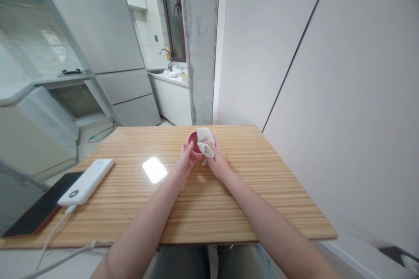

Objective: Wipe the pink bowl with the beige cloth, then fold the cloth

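Note:
A pink bowl (195, 139) is tilted toward me over the far middle of the wooden table (183, 222). My left hand (187, 157) grips its left side, with the thumb over the rim. A pale grey cloth (205, 135) lies bunched over the bowl's right edge and partly into it. My right hand (216, 157) is closed on this cloth and presses it against the bowl. The fingers behind the bowl and cloth are hidden.
On the table's left lie a white power bank (88, 183) with a cable (52, 235) and a black flat pad (42, 205). A white wall panel (327, 117) borders the right side. Beyond stand a fridge (94, 26), a concrete pillar (201, 43) and a sink tap (168, 54).

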`<action>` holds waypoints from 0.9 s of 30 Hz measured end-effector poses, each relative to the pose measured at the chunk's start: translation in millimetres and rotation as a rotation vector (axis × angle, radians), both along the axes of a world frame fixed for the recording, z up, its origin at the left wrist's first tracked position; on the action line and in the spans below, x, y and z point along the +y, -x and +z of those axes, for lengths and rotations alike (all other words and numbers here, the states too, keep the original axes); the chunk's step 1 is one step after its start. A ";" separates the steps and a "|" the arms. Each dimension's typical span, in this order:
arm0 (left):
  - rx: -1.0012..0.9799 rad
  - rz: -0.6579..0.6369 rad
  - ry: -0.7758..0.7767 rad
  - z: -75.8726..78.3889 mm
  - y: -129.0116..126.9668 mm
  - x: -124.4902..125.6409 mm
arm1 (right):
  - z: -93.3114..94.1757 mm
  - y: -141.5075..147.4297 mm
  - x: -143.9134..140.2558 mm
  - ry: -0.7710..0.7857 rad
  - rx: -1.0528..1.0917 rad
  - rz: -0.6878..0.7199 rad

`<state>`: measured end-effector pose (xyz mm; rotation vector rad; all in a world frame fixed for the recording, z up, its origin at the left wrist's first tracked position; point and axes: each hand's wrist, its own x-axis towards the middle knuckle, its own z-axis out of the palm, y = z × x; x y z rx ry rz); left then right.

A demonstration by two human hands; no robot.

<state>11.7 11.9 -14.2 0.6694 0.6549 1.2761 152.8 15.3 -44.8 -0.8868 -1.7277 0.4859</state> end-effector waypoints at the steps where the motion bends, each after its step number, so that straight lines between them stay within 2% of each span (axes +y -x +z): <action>1: 0.014 -0.047 0.003 0.0 1.5 -1.1 | 1.0 -1.8 -0.4 -0.005 0.016 -0.018; 4: 0.077 -0.184 0.028 -0.8 4.5 -4.0 | 7.5 -11.3 -1.2 -0.044 0.061 -0.044; 6: 0.135 -0.197 0.058 -1.9 4.0 -4.5 | 12.7 -16.0 -1.9 -0.058 0.054 -0.029; 9: 0.116 -0.088 0.045 -2.2 0.0 -2.3 | 16.9 -13.6 -4.2 -0.051 0.009 0.003; 12: -0.011 0.021 -0.076 0.3 -2.9 1.2 | 15.5 -2.5 -8.2 -0.041 -0.031 0.012; 14: -0.039 0.036 -0.124 2.9 -2.1 1.5 | 13.4 3.0 -10.3 -0.035 -0.038 0.008; 18: 0.030 -0.145 -0.032 7.1 3.3 -4.4 | 13.7 -4.1 -9.0 -0.059 0.065 -0.054; 21: 0.106 -0.242 0.037 5.6 4.7 -8.2 | 18.6 -17.8 -4.9 -0.073 0.081 -0.035; 24: 0.140 -0.178 0.070 0.3 3.0 -5.9 | 21.4 -21.3 -3.6 -0.068 0.032 -0.002; 27: 0.075 -0.046 0.010 -2.8 2.0 -0.4 | 18.0 -10.9 -6.8 -0.048 -0.006 0.003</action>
